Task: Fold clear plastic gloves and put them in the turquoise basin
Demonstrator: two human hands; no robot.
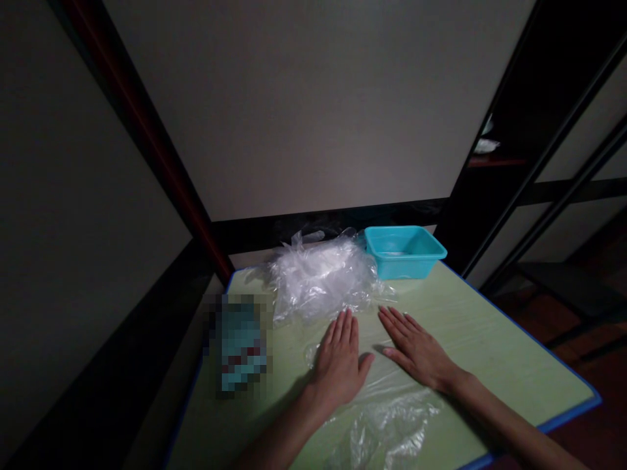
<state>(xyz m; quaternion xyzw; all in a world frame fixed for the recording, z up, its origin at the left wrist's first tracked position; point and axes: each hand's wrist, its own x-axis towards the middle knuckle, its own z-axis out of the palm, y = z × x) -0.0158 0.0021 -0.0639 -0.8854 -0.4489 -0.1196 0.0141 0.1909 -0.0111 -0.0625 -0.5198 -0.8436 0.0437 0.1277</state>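
My left hand [339,364] lies flat, palm down, fingers stretched out, on a clear plastic sheet [386,424] spread over the green table [490,346]. Beside it my right hand [415,350] also lies flat and open on the same sheet, fingers pointing up and to the left. Just beyond the fingertips sits a heap of crumpled clear plastic bags [318,277]. Neither hand holds anything.
A turquoise plastic tub [404,251] stands at the table's far edge, right of the heap. A blurred-out object [238,343] lies at the left of the table. Dark frame bars and a grey wall rise behind. The table has a blue edge.
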